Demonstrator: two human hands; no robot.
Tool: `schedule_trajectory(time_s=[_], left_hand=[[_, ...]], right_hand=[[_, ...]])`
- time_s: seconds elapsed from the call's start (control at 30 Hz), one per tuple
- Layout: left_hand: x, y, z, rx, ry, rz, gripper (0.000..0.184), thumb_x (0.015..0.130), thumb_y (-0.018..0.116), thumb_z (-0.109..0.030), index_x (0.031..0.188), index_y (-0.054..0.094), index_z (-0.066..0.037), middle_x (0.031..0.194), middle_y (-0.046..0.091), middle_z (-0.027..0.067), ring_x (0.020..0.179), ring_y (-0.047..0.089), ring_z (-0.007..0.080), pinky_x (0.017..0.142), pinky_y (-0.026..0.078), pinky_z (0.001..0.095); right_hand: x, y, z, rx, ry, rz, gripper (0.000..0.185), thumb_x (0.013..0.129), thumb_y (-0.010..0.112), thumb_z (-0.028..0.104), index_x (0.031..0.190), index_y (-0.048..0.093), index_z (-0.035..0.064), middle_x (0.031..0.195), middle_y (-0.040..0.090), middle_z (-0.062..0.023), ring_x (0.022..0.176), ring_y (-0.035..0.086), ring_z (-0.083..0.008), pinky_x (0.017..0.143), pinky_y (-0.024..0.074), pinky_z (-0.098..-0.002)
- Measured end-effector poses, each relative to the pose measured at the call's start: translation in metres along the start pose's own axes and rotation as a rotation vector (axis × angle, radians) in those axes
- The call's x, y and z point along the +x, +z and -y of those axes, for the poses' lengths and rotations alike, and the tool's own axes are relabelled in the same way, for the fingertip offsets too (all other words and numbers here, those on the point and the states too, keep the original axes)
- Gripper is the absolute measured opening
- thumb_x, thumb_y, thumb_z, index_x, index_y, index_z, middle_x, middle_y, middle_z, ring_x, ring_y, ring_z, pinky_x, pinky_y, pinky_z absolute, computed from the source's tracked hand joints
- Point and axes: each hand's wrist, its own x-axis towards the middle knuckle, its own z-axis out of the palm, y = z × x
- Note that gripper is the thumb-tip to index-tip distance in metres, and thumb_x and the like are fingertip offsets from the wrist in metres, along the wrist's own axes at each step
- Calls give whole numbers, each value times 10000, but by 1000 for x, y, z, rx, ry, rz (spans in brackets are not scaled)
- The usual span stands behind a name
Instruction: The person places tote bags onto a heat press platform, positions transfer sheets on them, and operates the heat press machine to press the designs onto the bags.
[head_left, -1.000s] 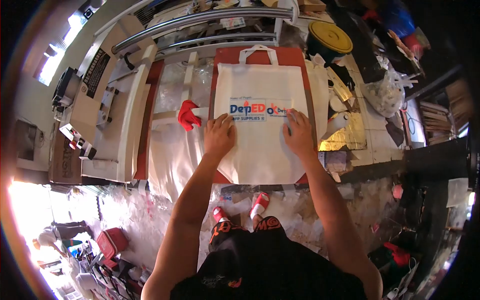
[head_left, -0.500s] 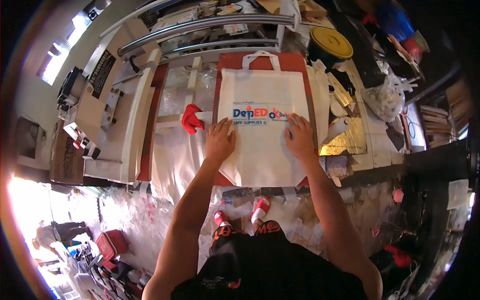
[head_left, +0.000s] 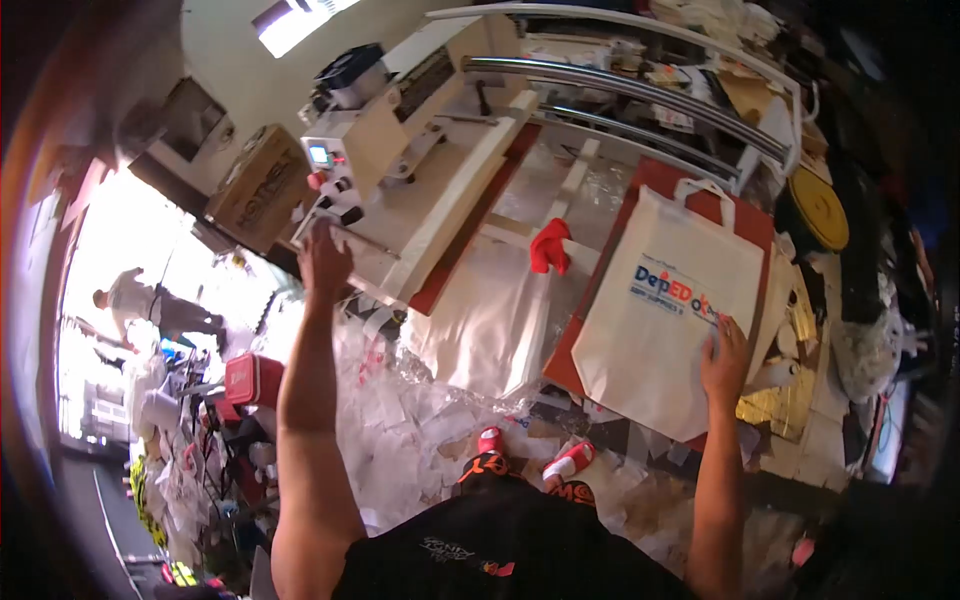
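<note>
A cream tote bag (head_left: 640, 335) with "DepED" print and two handles lies flat on a red pad (head_left: 565, 372). My right hand (head_left: 727, 362) rests on the bag's right side near the print, its fingers stretched out. My left hand (head_left: 325, 265) is raised at the near corner of a white press machine (head_left: 415, 195), just below its black knobs (head_left: 345, 205). Its fingers point up and look extended; whether they touch the machine I cannot tell. A red cloth (head_left: 550, 246) hangs on a white bar of the machine between my hands.
Metal rollers (head_left: 630, 85) cross the back of the machine. A yellow-lidded bucket (head_left: 815, 208) stands at the right. Plastic scraps (head_left: 390, 400) litter the floor. A red cooler (head_left: 253, 380) sits at the left, and a person (head_left: 150, 300) bends in the bright doorway.
My view has turned left. My left hand has gone from the bag to the machine's near corner; my right hand has stayed on the bag.
</note>
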Motion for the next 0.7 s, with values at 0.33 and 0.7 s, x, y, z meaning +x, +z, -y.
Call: schedule_trajectory(time_s=[0.33, 0.7], left_hand=[[57, 25, 3, 53, 261, 213, 458, 786, 738, -297, 1133, 599, -32, 1138, 591, 193, 1126, 530, 417, 971, 430, 519], [-25, -52, -108, -282, 580, 5, 340, 899, 661, -337, 857, 641, -1, 976, 603, 197, 907, 567, 397, 809, 459, 506]], right_hand=[[-10, 13, -15, 20, 51, -4, 440, 838, 645, 177, 1243, 602, 10, 1340, 542, -167, 1231, 492, -363, 1048, 401, -489], [-14, 3, -10, 34, 120, 1, 462, 843, 655, 190, 1265, 583, 15, 1368, 524, -120, 1251, 475, -344, 1031, 411, -477]])
